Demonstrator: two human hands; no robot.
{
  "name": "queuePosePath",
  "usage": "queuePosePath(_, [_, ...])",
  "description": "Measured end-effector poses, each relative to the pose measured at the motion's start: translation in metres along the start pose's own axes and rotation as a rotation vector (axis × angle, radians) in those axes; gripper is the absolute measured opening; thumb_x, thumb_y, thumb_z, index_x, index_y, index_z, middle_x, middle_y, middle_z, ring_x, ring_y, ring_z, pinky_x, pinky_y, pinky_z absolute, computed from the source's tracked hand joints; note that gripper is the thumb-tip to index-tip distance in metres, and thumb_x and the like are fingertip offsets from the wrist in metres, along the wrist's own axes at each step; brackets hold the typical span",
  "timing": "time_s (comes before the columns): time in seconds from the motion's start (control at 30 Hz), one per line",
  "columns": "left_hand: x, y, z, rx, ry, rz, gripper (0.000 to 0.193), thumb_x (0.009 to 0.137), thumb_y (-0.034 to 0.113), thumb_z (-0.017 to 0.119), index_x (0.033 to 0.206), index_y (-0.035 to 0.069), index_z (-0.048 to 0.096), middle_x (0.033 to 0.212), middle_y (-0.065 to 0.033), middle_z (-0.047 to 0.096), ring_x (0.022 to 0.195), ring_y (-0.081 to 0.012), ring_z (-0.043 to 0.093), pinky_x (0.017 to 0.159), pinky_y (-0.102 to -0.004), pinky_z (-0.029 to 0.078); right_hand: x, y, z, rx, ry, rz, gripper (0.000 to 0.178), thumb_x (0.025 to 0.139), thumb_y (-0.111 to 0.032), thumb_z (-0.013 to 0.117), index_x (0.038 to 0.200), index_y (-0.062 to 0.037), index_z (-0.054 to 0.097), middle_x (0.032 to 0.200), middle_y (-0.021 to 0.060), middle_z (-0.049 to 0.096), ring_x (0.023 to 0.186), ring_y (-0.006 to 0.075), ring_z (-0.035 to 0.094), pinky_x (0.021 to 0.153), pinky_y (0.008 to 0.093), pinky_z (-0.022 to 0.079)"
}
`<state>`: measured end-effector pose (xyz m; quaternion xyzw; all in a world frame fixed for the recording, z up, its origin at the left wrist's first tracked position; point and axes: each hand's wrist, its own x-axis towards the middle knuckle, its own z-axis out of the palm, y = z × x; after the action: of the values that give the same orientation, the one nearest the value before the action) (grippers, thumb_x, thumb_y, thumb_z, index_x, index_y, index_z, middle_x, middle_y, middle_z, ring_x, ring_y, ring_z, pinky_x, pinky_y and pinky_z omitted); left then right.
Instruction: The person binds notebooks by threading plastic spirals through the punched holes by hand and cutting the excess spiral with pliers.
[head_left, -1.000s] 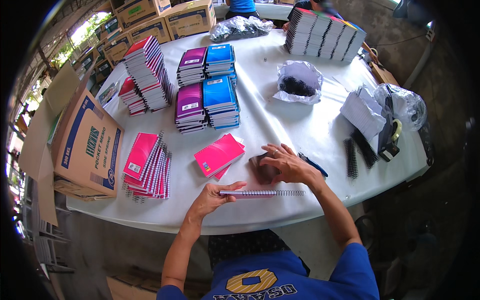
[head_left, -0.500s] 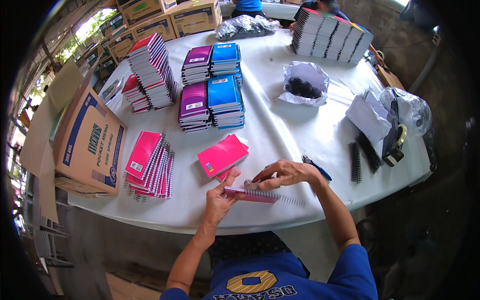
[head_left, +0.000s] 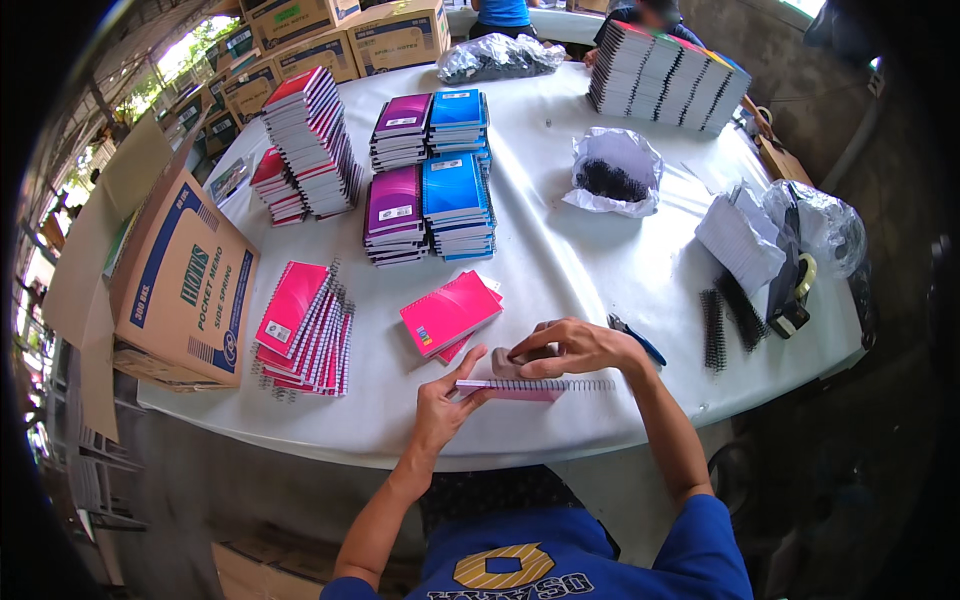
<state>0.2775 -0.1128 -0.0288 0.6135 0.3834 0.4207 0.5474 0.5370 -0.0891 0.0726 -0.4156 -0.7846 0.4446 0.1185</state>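
Note:
My left hand (head_left: 440, 408) pinches the left end of a small pink notebook (head_left: 520, 394) held on edge, spine up, above the near part of the table. A wire spiral (head_left: 590, 385) runs along the spine, and a loose length sticks out beyond the right end. My right hand (head_left: 585, 347) is closed on a brownish-grey block (head_left: 508, 365) at the far side of the spine, against or very near the coil. Just beyond lie pink notebooks (head_left: 452, 315). Blue-handled pliers (head_left: 637, 338) rest right of my right hand.
A fanned pile of pink notebooks (head_left: 295, 320) and an open carton (head_left: 185, 285) stand at left. Purple (head_left: 393, 205) and blue (head_left: 455, 190) notebook stacks stand farther back. Black coils fill a paper-lined holder (head_left: 615, 178); more coils (head_left: 713, 330) lie near a tape dispenser (head_left: 790, 310).
My right hand and the block have shifted slightly away from me along the spine. The coil's free end, drooping and blurred before, now sticks out straighter. My left hand keeps its grip.

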Motion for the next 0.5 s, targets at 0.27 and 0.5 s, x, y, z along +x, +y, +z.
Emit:
queuePosePath(0.27, [0.001, 0.002, -0.001, -0.066, 0.038, 0.044, 0.069, 0.081, 0.002, 0.077, 0.143, 0.012, 0.049, 0.137, -0.0106, 0.059, 0.113, -0.0116, 0.059, 0.095, -0.0285, 0.050, 0.003, 0.000, 0.000, 0.086, -0.027, -0.064, 0.055, 0.089, -0.053, 0.062, 0.120, -0.0071, 0.069, 0.112, 0.0176, 0.069, 0.100, 0.0290, 0.065, 0.086, 0.0394, 0.050])
queuePosePath(0.5, [0.002, 0.003, -0.002, 0.006, -0.030, 0.013, 0.066, 0.084, 0.000, 0.074, 0.144, 0.009, 0.047, 0.142, -0.0073, 0.054, 0.121, -0.0151, 0.056, 0.099, -0.0283, 0.048, 0.005, -0.004, 0.002, 0.034, 0.006, -0.063, 0.055, 0.089, -0.053, 0.063, 0.119, -0.0075, 0.069, 0.105, 0.0165, 0.071, 0.095, 0.0287, 0.066, 0.082, 0.0390, 0.051])
